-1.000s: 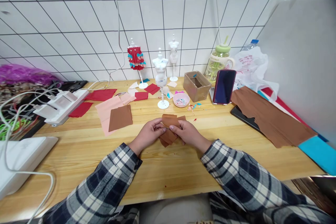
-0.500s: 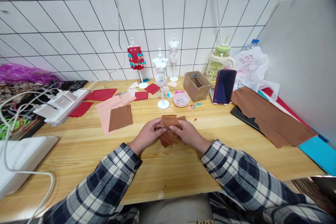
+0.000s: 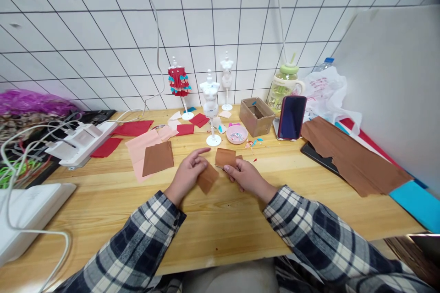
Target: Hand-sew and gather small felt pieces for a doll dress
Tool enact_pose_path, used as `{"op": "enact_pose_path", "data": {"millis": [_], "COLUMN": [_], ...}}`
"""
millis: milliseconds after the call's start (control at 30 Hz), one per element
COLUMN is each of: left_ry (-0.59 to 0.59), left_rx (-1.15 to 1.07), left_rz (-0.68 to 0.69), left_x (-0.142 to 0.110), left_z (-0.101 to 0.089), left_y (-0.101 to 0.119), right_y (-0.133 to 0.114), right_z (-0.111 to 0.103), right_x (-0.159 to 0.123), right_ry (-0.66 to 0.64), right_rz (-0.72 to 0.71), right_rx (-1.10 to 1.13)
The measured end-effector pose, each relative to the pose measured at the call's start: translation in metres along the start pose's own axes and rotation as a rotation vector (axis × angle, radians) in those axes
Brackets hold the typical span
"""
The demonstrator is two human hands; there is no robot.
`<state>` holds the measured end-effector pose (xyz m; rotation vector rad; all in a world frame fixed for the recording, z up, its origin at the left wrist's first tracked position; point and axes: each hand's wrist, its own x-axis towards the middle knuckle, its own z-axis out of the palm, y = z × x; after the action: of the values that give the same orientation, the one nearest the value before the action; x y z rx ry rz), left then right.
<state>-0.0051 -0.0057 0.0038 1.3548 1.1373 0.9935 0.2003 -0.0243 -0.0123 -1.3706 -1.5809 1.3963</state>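
My left hand point(image 3: 187, 173) holds a small brown fabric piece point(image 3: 207, 177) just above the wooden table point(image 3: 220, 229), its forefinger stretched toward the right. My right hand point(image 3: 245, 177) pinches another brown fabric piece point(image 3: 225, 157) close beside it. The two pieces are slightly apart. Behind my hands stands a bare white mini mannequin point(image 3: 210, 105) on a round base. A brown fabric square point(image 3: 158, 157) lies on pink fabric point(image 3: 139, 144) to the left.
At the back are a mannequin in a red dress point(image 3: 178, 81), a second white mannequin point(image 3: 227, 75), a pink dish point(image 3: 237, 133), a cardboard box point(image 3: 256, 116), an upright phone point(image 3: 292, 116) and a green-lidded jar point(image 3: 284, 83). A long brown sheet point(image 3: 354, 155) lies right; a power strip point(image 3: 80, 142) and cables sit left.
My hands have separated the brown stack: the left hand drew one piece down and left, the right keeps another. The view tilted slightly downward.
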Motion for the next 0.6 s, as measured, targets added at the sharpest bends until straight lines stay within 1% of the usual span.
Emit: {"op": "enact_pose_path", "data": {"millis": [67,133,200,267,300,333,367,400,433,467,500,533,567,600], "left_ry": [0.204,0.351,0.415,0.438,0.420,0.371,0.257,0.100,-0.071,-0.227,-0.342,-0.397,-0.393,-0.338], "left_rx": [0.057,0.244,0.566,0.859,0.951,0.997,1.008,0.993,0.969,0.947,0.931,0.929,0.942,0.968], "left_rz": [0.073,0.128,0.202,0.279,0.320,0.369,0.428,0.483,0.521,0.539,0.540,0.528,0.511,0.491], "left_x": [0.005,0.010,0.013,0.013,0.011,0.009,0.006,0.004,0.002,0.000,0.000,-0.001,-0.001,0.000], "left_z": [-0.012,-0.023,-0.029,-0.029,-0.026,-0.022,-0.018,-0.013,-0.008,-0.004,-0.002,-0.001,-0.001,-0.003], "left_y": [0.002,0.001,-0.002,-0.003,-0.002,-0.001,0.000,0.002,0.004,0.005,0.006,0.007,0.007,0.007], "right_y": [-0.001,-0.004,-0.008,-0.010,-0.011,-0.010,-0.009,-0.007,-0.004,-0.001,0.002,0.005,0.008,0.010], "right_z": [0.000,-0.001,-0.004,-0.010,-0.015,-0.020,-0.026,-0.032,-0.039,-0.045,-0.050,-0.053,-0.055,-0.056], "right_x": [-0.003,-0.007,-0.012,-0.015,-0.015,-0.013,-0.011,-0.008,-0.004,0.000,0.003,0.005,0.007,0.007], "right_ry": [-0.067,-0.167,-0.264,-0.339,-0.357,-0.348,-0.308,-0.232,-0.123,0.028,0.183,0.249,0.271,0.270], "right_rz": [-0.067,-0.188,-0.286,-0.315,-0.314,-0.312,-0.307,-0.307,-0.307,-0.289,-0.250,-0.206,-0.173,-0.150], "right_rx": [-0.107,-0.241,-0.352,-0.360,-0.313,-0.245,-0.174,-0.130,-0.139,-0.204,-0.317,-0.435,-0.528,-0.605]}}
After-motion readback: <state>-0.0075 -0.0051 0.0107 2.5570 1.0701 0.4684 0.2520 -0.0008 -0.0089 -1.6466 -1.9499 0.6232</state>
